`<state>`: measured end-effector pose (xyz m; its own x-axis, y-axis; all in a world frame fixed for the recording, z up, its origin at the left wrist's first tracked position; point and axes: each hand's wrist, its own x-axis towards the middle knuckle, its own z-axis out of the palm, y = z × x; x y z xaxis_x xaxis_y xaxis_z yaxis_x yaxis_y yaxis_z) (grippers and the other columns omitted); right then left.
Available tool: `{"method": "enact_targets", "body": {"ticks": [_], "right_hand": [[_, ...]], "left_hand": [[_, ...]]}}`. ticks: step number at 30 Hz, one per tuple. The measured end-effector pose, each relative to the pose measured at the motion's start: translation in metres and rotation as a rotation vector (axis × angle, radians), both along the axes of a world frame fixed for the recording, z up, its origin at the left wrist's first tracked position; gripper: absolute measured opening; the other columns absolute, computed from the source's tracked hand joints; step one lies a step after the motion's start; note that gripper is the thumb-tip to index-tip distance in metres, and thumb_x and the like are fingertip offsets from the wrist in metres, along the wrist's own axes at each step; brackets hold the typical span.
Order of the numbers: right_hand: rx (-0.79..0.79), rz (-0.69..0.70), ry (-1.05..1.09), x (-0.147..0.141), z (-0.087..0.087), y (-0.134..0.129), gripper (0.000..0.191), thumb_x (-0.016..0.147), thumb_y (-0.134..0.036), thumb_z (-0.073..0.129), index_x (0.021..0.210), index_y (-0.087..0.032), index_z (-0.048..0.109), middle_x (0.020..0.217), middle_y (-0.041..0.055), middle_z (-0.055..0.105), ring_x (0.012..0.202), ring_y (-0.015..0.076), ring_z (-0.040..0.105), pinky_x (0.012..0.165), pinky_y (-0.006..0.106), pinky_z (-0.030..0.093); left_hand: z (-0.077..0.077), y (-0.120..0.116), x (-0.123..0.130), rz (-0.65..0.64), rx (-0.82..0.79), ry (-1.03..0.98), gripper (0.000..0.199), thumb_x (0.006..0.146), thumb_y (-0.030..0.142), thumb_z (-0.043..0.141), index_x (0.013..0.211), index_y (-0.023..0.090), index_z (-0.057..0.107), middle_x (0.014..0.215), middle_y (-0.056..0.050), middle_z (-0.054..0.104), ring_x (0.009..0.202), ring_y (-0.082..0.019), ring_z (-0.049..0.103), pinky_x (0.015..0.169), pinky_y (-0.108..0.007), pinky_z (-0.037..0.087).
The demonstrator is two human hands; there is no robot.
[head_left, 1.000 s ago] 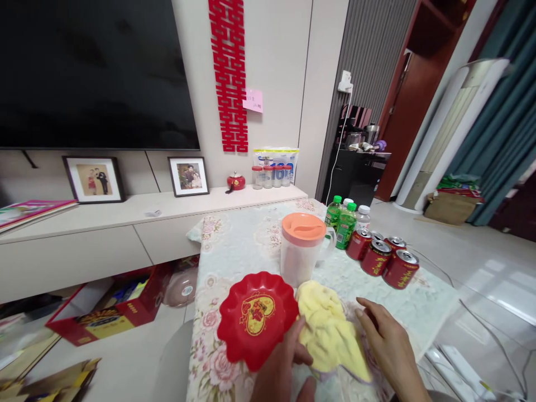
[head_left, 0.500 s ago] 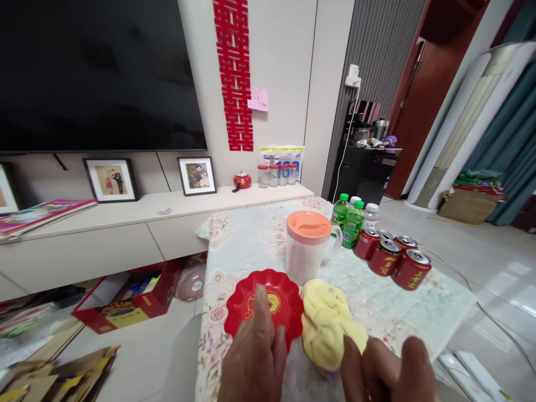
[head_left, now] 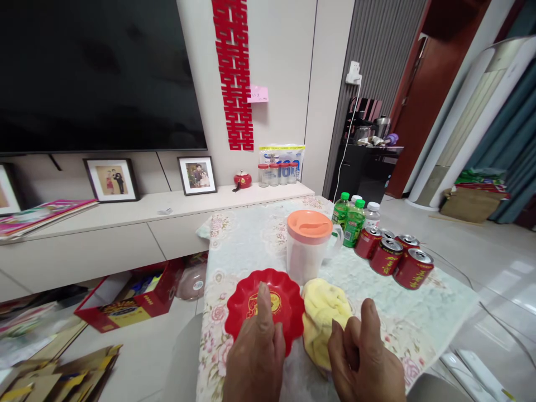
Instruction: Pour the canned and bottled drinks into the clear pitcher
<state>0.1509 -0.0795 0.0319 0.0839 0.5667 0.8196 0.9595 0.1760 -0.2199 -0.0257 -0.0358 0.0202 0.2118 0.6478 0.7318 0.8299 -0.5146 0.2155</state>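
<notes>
Cloth (head_left: 327,304), rumpled yel., by curled R hand (head_left: 366,357), grip unclear; L hand (head_left: 256,352) half-open over scalloped red plate (head_left: 290,301).

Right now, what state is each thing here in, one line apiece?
Yellow cloth, bunched up.
Red dish, face up.
Pitcher, upright, lidded.
Green bottles, upright, capped.
Red cans, standing upright.
Clear jars, lidded.
Red box, open.
Television, screen dark.
Cabinet fronts, shut.
Picture frames, standing.
</notes>
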Motion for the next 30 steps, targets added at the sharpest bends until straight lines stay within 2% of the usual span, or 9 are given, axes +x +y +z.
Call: {"method": "enact_targets", "body": {"ticks": [5, 10, 16, 20, 30], "right_hand": [[0.016, -0.011, -0.023, 0.003, -0.007, 0.002, 0.079, 0.106, -0.020, 0.045, 0.172, -0.020, 0.001, 0.064, -0.0023, 0.070, 0.031, 0.0131, 0.045, 0.046, 0.028, 0.056], [0.063, 0.006, 0.004, 0.003, -0.010, 0.003, 0.076, 0.106, -0.020, 0.049, 0.172, -0.020, 0.010, 0.064, -0.0042, 0.068, 0.031, 0.0100, 0.044, 0.047, 0.024, 0.056], [0.049, 0.009, -0.004, 0.002, -0.012, 0.003, 0.078, 0.106, -0.020, 0.050, 0.172, -0.022, 0.009, 0.063, -0.0051, 0.066, 0.031, 0.0102, 0.045, 0.055, 0.027, 0.061], [0.027, -0.017, -0.011, 0.003, -0.015, 0.002, 0.077, 0.106, -0.024, 0.049, 0.172, -0.019, 0.009, 0.051, -0.0098, 0.052, 0.031, 0.0134, 0.047, 0.049, 0.026, 0.058], [0.001, -0.042, -0.007, 0.003, -0.019, 0.000, 0.076, 0.107, -0.027, 0.047, 0.172, -0.018, 0.009, 0.051, -0.0094, 0.051, 0.031, 0.0150, 0.049, 0.047, 0.026, 0.057]], "left_hand": [[-0.001, 0.001, 0.001, -0.004, 0.034, 0.009, 0.078, 0.105, 0.014, 0.041, 0.170, 0.014, -0.002, 0.061, 0.011, 0.052, 0.043, -0.013, 0.054, 0.047, -0.019, 0.052], [-0.001, 0.000, 0.000, -0.017, 0.002, 0.001, 0.085, 0.101, 0.008, 0.042, 0.170, 0.017, -0.007, 0.061, 0.010, 0.055, 0.043, -0.012, 0.055, 0.046, -0.018, 0.050], [-0.001, 0.001, 0.002, -0.019, -0.047, -0.022, 0.090, 0.098, 0.007, 0.045, 0.170, 0.019, -0.008, 0.065, 0.009, 0.061, 0.045, -0.013, 0.058, 0.047, -0.020, 0.051], [-0.002, 0.001, 0.001, -0.034, -0.070, -0.021, 0.090, 0.098, 0.009, 0.046, 0.170, 0.019, -0.007, 0.065, 0.009, 0.061, 0.045, -0.013, 0.058, 0.046, -0.021, 0.050], [-0.008, 0.002, 0.000, -0.062, -0.121, -0.075, 0.089, 0.098, 0.007, 0.046, 0.171, 0.022, -0.002, 0.068, 0.008, 0.063, 0.048, -0.012, 0.060, 0.048, -0.021, 0.051]]}}
